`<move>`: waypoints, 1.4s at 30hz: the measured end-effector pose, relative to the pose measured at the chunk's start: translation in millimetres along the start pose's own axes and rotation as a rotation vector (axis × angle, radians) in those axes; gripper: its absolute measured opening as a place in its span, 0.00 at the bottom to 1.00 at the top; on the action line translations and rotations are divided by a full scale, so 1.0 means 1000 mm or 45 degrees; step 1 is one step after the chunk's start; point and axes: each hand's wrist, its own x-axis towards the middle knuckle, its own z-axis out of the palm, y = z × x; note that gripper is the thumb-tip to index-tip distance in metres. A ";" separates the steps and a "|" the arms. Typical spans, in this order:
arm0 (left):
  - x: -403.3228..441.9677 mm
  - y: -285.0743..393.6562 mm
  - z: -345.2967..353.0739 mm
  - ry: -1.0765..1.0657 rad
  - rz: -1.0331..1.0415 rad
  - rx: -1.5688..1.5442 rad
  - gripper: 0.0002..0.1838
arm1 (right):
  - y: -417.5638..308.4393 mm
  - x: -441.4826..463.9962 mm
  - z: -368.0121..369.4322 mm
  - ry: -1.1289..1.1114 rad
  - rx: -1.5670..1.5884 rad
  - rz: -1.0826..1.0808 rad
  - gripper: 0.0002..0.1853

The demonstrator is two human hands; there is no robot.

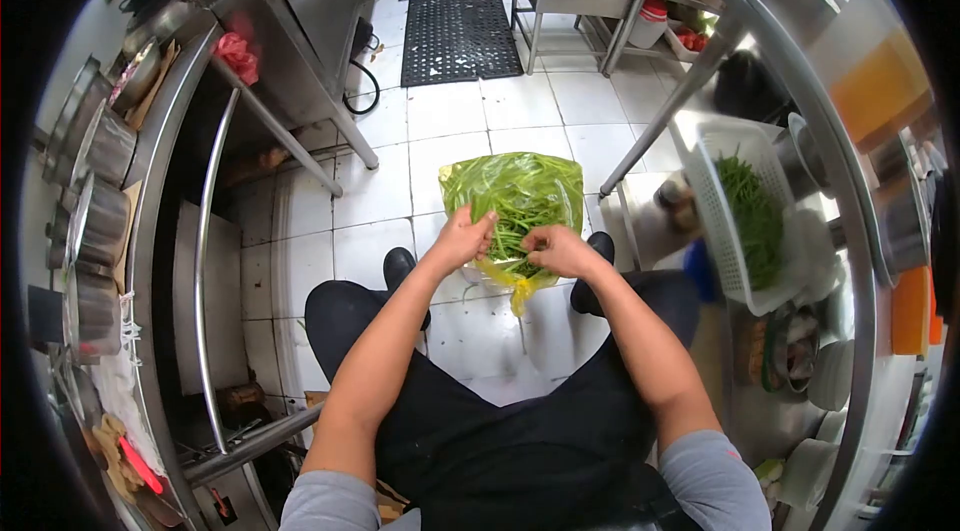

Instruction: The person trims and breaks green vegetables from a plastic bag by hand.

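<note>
A clear, yellow-tinted plastic bag (535, 171) full of long thin green vegetables (512, 221) lies on the tiled floor between my feet. Its opening faces me, and a bunched yellow end (520, 293) trails toward me. My left hand (464, 239) is closed on the bag's left edge, thumb uppermost. At the right of the opening, my right hand (560, 252) has its thumb and fingertips pinched together over the greens. Whatever is between those fingertips is too small to make out.
On my right, a white plastic basket (735, 261) with similar greens (748, 216) stands on a metal shelf. Steel pots (100, 221) line the left counter beside a metal rail (207, 261). Black rubber mats (460, 36) lie ahead on the white tiles.
</note>
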 end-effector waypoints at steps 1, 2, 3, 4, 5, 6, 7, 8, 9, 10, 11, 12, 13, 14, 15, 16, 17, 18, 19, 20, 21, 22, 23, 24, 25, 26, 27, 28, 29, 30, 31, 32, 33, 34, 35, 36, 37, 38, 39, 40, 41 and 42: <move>0.001 -0.001 -0.002 0.033 0.033 -0.042 0.11 | 0.006 0.002 0.012 -0.068 0.210 -0.001 0.12; 0.002 -0.001 -0.002 0.033 0.034 -0.046 0.11 | 0.012 0.005 0.021 -0.137 0.418 -0.002 0.13; 0.003 -0.002 -0.002 0.036 0.043 -0.032 0.11 | 0.001 0.004 0.020 -0.213 0.535 0.154 0.14; 0.003 -0.002 -0.003 0.043 0.050 -0.018 0.11 | -0.003 0.004 0.021 -0.221 0.529 0.150 0.14; 0.004 -0.003 -0.005 0.053 0.051 -0.024 0.11 | -0.005 0.004 0.024 -0.205 0.614 0.158 0.13; 0.004 -0.004 -0.005 0.033 0.068 -0.008 0.11 | -0.008 0.004 0.025 -0.188 0.700 0.168 0.12; 0.004 -0.005 -0.005 0.012 0.085 0.009 0.11 | -0.009 0.003 0.025 -0.196 0.697 0.168 0.12; 0.004 -0.005 -0.005 0.016 0.084 0.005 0.11 | -0.010 0.003 0.023 -0.133 0.625 0.156 0.12; 0.003 -0.004 -0.004 0.061 0.093 -0.024 0.12 | -0.010 0.003 0.021 -0.070 0.552 0.144 0.11; 0.003 -0.004 -0.004 0.108 0.101 -0.054 0.12 | -0.007 0.005 0.023 -0.077 0.547 0.144 0.11; 0.005 -0.004 -0.006 0.115 0.101 -0.062 0.12 | -0.002 0.009 0.026 0.118 0.549 0.145 0.10; 0.007 -0.006 -0.008 0.190 0.143 -0.079 0.12 | -0.001 0.011 0.026 0.312 0.550 0.146 0.10; 0.009 -0.006 -0.010 0.265 0.185 -0.095 0.12 | 0.002 0.013 0.020 0.333 0.515 0.274 0.11; 0.011 -0.007 -0.013 0.268 0.184 -0.099 0.12 | 0.004 0.013 0.018 0.328 0.511 0.274 0.11; 0.013 -0.005 -0.014 0.339 0.278 -0.175 0.11 | -0.001 0.011 0.012 0.400 0.260 0.095 0.12; 0.014 -0.003 -0.015 0.411 0.374 -0.251 0.11 | -0.007 0.009 0.006 0.467 0.008 -0.085 0.13; 0.015 -0.001 -0.015 0.396 0.392 -0.356 0.12 | -0.014 0.006 0.004 0.435 -0.037 -0.050 0.15; 0.015 -0.002 -0.016 0.398 0.392 -0.359 0.12 | -0.016 0.008 0.007 0.431 -0.040 -0.051 0.15; 0.015 -0.002 -0.015 0.365 0.351 -0.383 0.11 | -0.019 0.013 0.011 0.476 -0.097 -0.089 0.13; 0.014 -0.003 -0.013 0.328 0.308 -0.406 0.11 | -0.021 0.015 0.015 0.523 -0.153 -0.122 0.12; 0.014 -0.005 -0.012 0.321 0.303 -0.404 0.11 | -0.021 0.018 0.019 0.526 -0.151 -0.115 0.12; 0.012 -0.006 -0.011 0.255 0.309 -0.377 0.10 | -0.021 0.021 0.024 0.496 -0.263 -0.174 0.10; 0.011 -0.006 -0.010 0.190 0.315 -0.349 0.09 | -0.021 0.024 0.026 0.466 -0.373 -0.234 0.09; 0.011 -0.007 -0.010 0.187 0.315 -0.343 0.09 | -0.019 0.026 0.027 0.472 -0.369 -0.231 0.09; 0.012 -0.008 -0.010 0.143 0.275 -0.261 0.09 | -0.018 0.030 0.027 0.446 -0.400 -0.216 0.08; 0.012 -0.009 -0.010 0.101 0.237 -0.181 0.09 | -0.017 0.032 0.027 0.420 -0.433 -0.203 0.07; 0.011 -0.006 -0.007 0.143 0.211 -0.064 0.13 | -0.021 0.031 0.022 0.420 -0.434 -0.209 0.07; 0.007 -0.001 -0.004 0.153 0.213 -0.068 0.13 | -0.030 0.027 0.011 0.490 -0.413 -0.242 0.06; 0.003 0.004 0.000 0.106 0.201 0.065 0.15 | -0.036 0.024 0.003 0.550 -0.390 -0.280 0.06; 0.000 0.006 0.003 0.067 0.185 0.195 0.18 | -0.035 0.021 -0.002 0.601 -0.317 -0.342 0.05; 0.003 -0.001 0.004 0.022 0.170 0.190 0.26 | -0.039 0.017 -0.006 0.619 -0.286 -0.357 0.05; 0.006 -0.008 0.005 0.048 0.166 0.178 0.26 | -0.044 0.011 -0.010 0.638 -0.255 -0.367 0.06; 0.008 -0.009 0.007 0.051 0.234 0.313 0.22 | -0.052 0.005 -0.014 0.610 -0.230 -0.340 0.07; 0.010 -0.010 0.010 0.045 0.302 0.451 0.19 | -0.055 0.002 -0.015 0.599 -0.234 -0.346 0.07; 0.010 -0.012 0.013 0.133 0.394 0.564 0.20 | -0.055 0.000 -0.016 0.622 -0.200 -0.430 0.07; 0.013 -0.018 0.014 0.134 0.394 0.562 0.20 | -0.056 -0.001 -0.016 0.648 -0.163 -0.510 0.07; 0.018 -0.022 0.016 0.229 0.507 0.588 0.19 | -0.056 -0.001 -0.017 0.650 -0.163 -0.511 0.07; 0.022 -0.028 0.017 0.320 0.619 0.613 0.19 | -0.057 -0.001 -0.016 0.657 -0.140 -0.507 0.06; 0.021 -0.021 0.016 0.309 0.619 0.615 0.19 | -0.057 -0.002 -0.016 0.666 -0.116 -0.498 0.06; 0.018 -0.009 0.011 0.187 0.486 0.662 0.18 | -0.053 -0.002 -0.017 0.675 -0.115 -0.486 0.06; 0.013 0.001 0.009 0.065 0.352 0.706 0.16 | -0.048 -0.001 -0.017 0.650 -0.218 -0.434 0.05; 0.010 0.004 0.009 0.049 0.353 0.709 0.16 | -0.042 0.001 -0.017 0.624 -0.320 -0.380 0.05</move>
